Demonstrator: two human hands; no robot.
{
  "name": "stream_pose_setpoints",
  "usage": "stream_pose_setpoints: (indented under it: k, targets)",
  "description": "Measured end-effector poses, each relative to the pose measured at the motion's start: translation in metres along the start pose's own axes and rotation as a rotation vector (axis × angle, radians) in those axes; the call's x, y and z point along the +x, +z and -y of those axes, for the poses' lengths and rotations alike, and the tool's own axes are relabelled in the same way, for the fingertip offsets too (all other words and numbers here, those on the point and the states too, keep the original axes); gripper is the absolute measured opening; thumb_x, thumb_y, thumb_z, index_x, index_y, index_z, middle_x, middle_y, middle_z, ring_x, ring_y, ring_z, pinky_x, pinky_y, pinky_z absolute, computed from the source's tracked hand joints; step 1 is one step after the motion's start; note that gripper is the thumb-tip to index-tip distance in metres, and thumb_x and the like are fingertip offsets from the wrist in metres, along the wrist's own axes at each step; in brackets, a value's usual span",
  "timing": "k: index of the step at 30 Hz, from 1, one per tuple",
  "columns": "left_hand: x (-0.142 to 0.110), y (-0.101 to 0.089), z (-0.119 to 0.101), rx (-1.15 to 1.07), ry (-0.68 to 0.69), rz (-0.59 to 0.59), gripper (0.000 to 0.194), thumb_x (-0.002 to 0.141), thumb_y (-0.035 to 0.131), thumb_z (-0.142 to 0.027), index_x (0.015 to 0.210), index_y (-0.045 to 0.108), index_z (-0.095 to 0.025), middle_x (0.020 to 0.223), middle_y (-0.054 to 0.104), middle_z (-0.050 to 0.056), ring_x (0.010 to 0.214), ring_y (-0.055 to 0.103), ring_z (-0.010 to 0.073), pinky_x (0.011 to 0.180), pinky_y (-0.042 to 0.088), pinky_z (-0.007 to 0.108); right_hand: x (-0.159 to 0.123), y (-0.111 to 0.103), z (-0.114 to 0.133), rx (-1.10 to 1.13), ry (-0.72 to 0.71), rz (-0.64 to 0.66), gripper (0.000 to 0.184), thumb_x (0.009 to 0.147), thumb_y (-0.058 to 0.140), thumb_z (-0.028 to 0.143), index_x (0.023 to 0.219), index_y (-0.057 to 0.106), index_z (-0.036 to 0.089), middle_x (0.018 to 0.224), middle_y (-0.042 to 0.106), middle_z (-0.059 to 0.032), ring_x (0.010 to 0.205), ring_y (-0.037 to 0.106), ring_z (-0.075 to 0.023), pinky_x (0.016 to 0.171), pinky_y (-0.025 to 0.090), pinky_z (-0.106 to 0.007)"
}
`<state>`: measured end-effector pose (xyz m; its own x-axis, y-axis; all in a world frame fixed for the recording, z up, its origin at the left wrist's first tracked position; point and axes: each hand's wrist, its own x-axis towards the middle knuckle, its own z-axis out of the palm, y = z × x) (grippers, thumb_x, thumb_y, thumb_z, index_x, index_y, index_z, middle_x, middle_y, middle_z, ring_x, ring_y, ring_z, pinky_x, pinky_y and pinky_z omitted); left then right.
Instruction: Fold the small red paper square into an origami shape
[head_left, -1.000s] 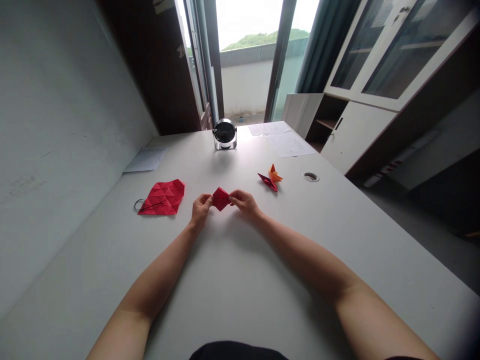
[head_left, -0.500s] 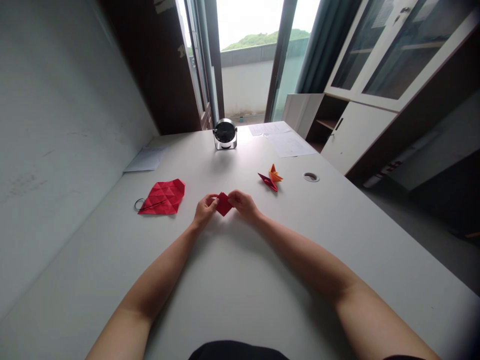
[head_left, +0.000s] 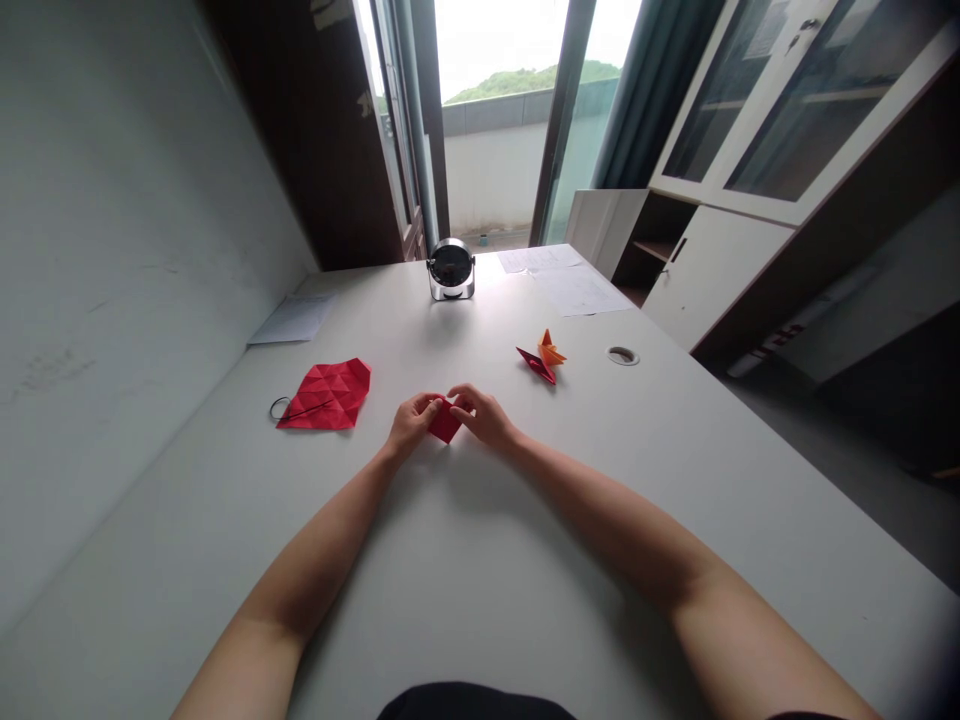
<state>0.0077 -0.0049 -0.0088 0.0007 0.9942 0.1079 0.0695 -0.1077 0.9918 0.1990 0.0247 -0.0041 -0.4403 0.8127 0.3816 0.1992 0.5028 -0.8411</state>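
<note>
Pinching folded red paper (head_left: 446, 427) in left hand (head_left: 411, 422) over white table (head_left: 480, 590); with right hand (head_left: 484, 415) slightly spread at its right edge; apparently mid-fold. Probably calls next for aligning edges.

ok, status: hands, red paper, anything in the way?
Left fingers pinching folded red paper; right fingers at its right edge, grip unclear. Bottom corner exposed. Creased red sheet left, orange folded piece right, both apart from hands.

The left hand (head_left: 412, 422) could pass forward over the white desk (head_left: 465, 590) to the round black-and-silver device (head_left: 451, 266), but the creased red paper sheet (head_left: 334, 390) obstructs its left.
</note>
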Motion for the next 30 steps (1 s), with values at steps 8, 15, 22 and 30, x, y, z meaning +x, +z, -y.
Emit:
stream_pose_setpoints:
  k: [8,15,22,30]
  targets:
    - [0.001,-0.001,-0.002,-0.023,-0.01,-0.012,0.038,0.078,0.074,-0.049,0.093,0.07,-0.014,0.083,0.071,0.005,0.073,0.063,0.0154,0.069,0.05,0.027,-0.002,0.0,0.007,-0.009,-0.035,0.015,0.028,0.09,0.058,0.033,0.116,0.062,0.024,0.078,0.067,0.0014,0.068,0.057,-0.0126,0.071,0.047,-0.026]
    - [0.005,-0.005,0.0,-0.126,0.011,-0.049,0.026,0.077,0.073,-0.039,0.085,0.063,-0.016,0.076,0.062,-0.001,0.067,0.055,0.0107,0.066,0.045,0.024,0.002,-0.004,0.004,0.084,0.026,-0.141,0.029,0.089,0.058,0.038,0.112,0.064,0.022,0.076,0.065,0.0006,0.069,0.059,-0.0139,0.07,0.048,-0.027]
    - [0.008,-0.006,0.002,-0.143,0.015,-0.111,0.023,0.081,0.068,-0.037,0.087,0.058,-0.017,0.072,0.057,-0.002,0.06,0.051,0.0098,0.062,0.043,0.024,0.005,-0.005,-0.011,0.104,0.085,-0.279,0.023,0.087,0.06,0.037,0.105,0.061,0.023,0.083,0.068,-0.0011,0.072,0.064,-0.0154,0.07,0.051,-0.029]
    - [0.007,-0.002,0.004,-0.086,0.015,0.015,0.027,0.081,0.071,-0.04,0.088,0.062,-0.015,0.08,0.062,0.002,0.07,0.057,0.012,0.069,0.048,0.026,0.011,-0.002,-0.023,0.377,0.108,-0.288,0.021,0.081,0.063,0.039,0.091,0.059,0.02,0.076,0.065,0.0001,0.069,0.061,-0.0147,0.063,0.05,-0.028]
